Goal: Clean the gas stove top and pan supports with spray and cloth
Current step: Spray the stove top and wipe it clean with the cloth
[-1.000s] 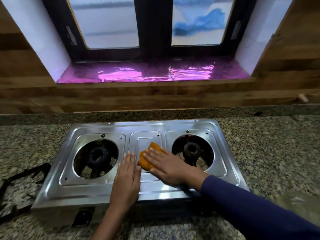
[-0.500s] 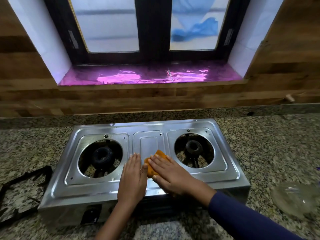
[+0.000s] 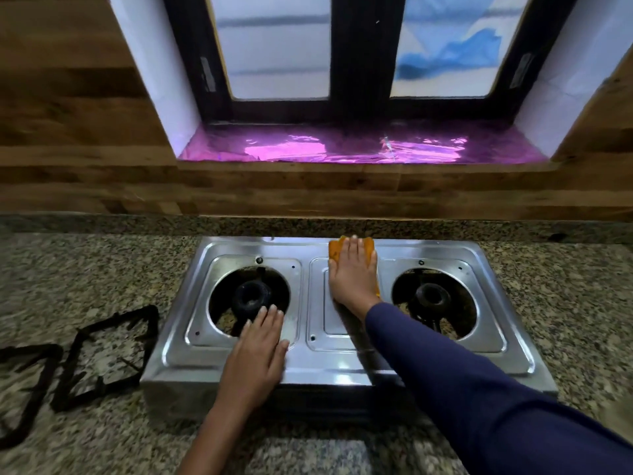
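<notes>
An orange cloth (image 3: pixel 352 247) lies at the far edge of the silver stove top (image 3: pixel 342 366), black pan supports (image 3: pixel 102 358) on the speckled grey-brown countertop (image 3: pixel 561 303), sleeve (image 3: pixel 479 389) navy.

The stove (image 3: pixel 342 365) is set on the counter (image 3: pixel 565 303), below the window sill (image 3: pixel 342 145) at the far side. Two pan supports (image 3: pixel 68 365) are laid on the counter just left of the stove. A cloth (image 3: pixel 337 248) is pressed at the stove's far middle edge, between the two burners.

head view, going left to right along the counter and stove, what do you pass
outer pan support → second pan support → left burner → orange cloth under the right hand → right burner
</notes>
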### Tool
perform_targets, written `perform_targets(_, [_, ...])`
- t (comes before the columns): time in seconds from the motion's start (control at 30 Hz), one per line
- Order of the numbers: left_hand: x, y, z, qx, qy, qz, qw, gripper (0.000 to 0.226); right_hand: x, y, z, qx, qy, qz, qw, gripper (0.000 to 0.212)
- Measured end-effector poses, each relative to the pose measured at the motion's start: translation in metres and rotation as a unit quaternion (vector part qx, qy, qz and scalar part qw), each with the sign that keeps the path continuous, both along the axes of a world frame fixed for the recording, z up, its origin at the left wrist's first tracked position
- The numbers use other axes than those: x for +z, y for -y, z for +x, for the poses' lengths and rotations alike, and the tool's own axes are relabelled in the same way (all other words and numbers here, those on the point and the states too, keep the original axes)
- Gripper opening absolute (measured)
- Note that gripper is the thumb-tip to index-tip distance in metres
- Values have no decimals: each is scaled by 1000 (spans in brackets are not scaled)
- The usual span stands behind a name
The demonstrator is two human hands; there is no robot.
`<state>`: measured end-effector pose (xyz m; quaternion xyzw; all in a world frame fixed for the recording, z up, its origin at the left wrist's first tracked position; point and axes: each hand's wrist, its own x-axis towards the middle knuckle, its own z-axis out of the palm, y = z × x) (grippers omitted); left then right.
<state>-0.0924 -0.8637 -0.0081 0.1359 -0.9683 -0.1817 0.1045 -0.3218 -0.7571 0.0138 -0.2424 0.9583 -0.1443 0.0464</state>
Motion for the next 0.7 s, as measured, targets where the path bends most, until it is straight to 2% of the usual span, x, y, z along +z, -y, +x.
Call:
perform_targets(0.2, [-1,-5,0,1,8,-20,1000,59,2,44,-25,146,-3,39,988,65])
perform_targets(0.33, [0,-4,1,7,3,-21,1000,58,5,55,-30,294,-24,62,953,63])
perform_targets(0.5, [9,-8,2,35,-32,28,998,64,5,13,-11,424,-28,43,904,62])
perform_targets(0.7, [11,-10,3,34,-84,73,993,68,7,-50,68,476,10,14,879,58])
